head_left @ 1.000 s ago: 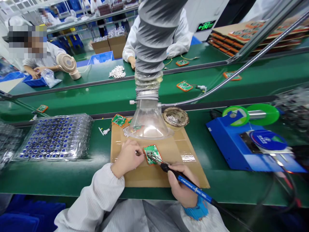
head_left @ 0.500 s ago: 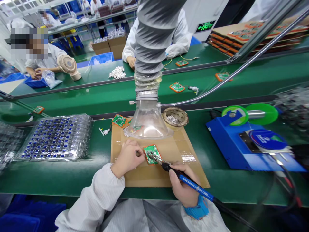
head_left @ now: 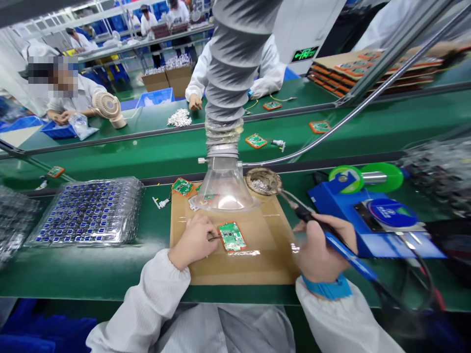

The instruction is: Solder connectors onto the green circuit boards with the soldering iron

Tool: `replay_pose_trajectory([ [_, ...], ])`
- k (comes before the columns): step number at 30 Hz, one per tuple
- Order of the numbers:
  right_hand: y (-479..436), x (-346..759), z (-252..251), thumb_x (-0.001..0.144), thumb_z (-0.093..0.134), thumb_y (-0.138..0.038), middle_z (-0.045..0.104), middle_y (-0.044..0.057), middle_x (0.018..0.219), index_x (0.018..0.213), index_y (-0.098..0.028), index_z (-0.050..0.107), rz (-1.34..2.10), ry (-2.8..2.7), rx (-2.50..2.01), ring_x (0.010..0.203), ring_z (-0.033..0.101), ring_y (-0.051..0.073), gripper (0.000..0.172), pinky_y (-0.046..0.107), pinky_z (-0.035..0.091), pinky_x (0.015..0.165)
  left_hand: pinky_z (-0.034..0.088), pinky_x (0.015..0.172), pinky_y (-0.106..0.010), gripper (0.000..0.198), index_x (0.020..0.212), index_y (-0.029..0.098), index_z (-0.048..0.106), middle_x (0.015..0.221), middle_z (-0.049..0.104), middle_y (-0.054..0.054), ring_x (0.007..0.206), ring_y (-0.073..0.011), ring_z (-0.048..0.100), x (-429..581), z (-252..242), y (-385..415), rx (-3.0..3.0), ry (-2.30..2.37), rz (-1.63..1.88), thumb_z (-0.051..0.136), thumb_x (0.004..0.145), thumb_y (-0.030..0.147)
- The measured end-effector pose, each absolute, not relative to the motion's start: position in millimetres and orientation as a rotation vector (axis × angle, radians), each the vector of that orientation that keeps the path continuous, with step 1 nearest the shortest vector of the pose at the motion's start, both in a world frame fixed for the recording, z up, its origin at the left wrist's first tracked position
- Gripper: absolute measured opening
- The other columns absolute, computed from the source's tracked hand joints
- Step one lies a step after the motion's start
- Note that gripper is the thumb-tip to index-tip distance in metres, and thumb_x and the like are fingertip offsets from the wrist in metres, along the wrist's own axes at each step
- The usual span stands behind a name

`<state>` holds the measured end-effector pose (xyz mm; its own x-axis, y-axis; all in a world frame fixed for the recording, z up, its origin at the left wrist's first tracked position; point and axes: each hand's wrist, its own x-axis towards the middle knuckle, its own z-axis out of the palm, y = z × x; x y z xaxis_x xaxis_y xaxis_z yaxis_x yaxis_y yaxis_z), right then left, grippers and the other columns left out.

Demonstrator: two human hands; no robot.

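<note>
A small green circuit board with an orange rim lies on a brown cardboard mat. My left hand rests on the mat just left of the board, fingers curled around a thin wire that touches the board's left edge. My right hand grips a blue-handled soldering iron to the right of the mat. Its tip points toward a round tin of metal wool behind the mat.
A clear fume funnel on a grey duct hangs over the mat's back edge. A blue soldering station stands at right, trays of blue parts at left. Other boards ride the green belt. Co-workers sit beyond.
My right hand has lifted the soldering iron off the board and swung it right and back toward the tin. The left hand stays by the board.
</note>
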<state>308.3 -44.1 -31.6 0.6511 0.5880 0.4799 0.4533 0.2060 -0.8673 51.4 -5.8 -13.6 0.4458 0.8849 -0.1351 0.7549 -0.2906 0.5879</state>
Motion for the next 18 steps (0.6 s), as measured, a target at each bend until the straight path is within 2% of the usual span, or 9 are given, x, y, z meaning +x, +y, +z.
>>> replay_pose_trajectory([
  [4,-18.8,302.4,-32.4,0.086,0.067,-0.041,0.07,0.009,0.098,0.104,-0.019,0.068,0.164,-1.013,-1.51,0.08,0.067,0.022,0.028,0.038,0.055,0.078,0.044,0.093,-0.039,0.007,0.076,0.019,0.063,0.104,0.059,-0.008,0.104,-0.024,0.055,43.7,-14.5,-12.3,2.168,1.274,0.37,0.065,0.08,0.014],
  [7,-20.5,297.9,-41.1,0.086,0.068,-0.041,0.071,0.01,0.101,0.107,-0.018,0.068,0.238,-1.006,-1.501,0.075,0.067,0.02,0.031,0.036,0.054,0.072,0.047,0.095,-0.036,0.009,0.075,0.019,0.057,0.104,0.063,-0.007,0.101,-0.0211,0.059,33.5,-12.5,-18.2,1.966,1.196,0.471,0.062,0.082,0.015],
  [10,-31.7,297.5,-48.3,0.086,0.069,-0.039,0.07,0.008,0.092,0.106,-0.017,0.068,0.26,-0.964,-1.449,0.066,0.065,0.018,0.029,0.034,0.053,0.067,0.052,0.082,-0.033,0.021,0.078,0.019,0.051,0.094,0.068,-0.006,0.086,-0.0178,0.065,14.9,-8.5,-20.4,1.463,1.086,0.486,0.063,0.087,0.033],
  [13,-39.6,297.7,-50.6,0.086,0.07,-0.04,0.069,0.006,0.086,0.104,-0.018,0.068,0.315,-0.953,-1.433,0.063,0.064,0.017,0.029,0.032,0.052,0.065,0.052,0.065,-0.028,0.038,0.079,0.019,0.048,0.081,0.068,-0.005,0.07,-0.0164,0.068,-10.7,0.3,-14.9,1.026,1.033,0.45,0.072,0.08,0.048],
  [15,-40.7,297.2,-50.1,0.086,0.07,-0.041,0.069,0.006,0.087,0.104,-0.018,0.068,0.332,-0.958,-1.434,0.065,0.064,0.018,0.029,0.033,0.052,0.066,0.05,0.058,-0.024,0.038,0.08,0.018,0.048,0.083,0.069,-0.005,0.065,-0.0151,0.069,-27.7,11.1,-3.4,0.937,1.095,0.505,0.077,0.075,0.043],
  [18,-39.2,296.3,-48.8,0.085,0.071,-0.043,0.07,0.006,0.086,0.103,-0.018,0.069,0.346,-0.948,-1.444,0.066,0.065,0.018,0.031,0.033,0.052,0.067,0.049,0.056,-0.021,0.027,0.079,0.018,0.049,0.081,0.068,-0.004,0.063,-0.0132,0.068,-45.2,33.2,29.5,1.019,1.268,0.65,0.072,0.076,0.031],
])
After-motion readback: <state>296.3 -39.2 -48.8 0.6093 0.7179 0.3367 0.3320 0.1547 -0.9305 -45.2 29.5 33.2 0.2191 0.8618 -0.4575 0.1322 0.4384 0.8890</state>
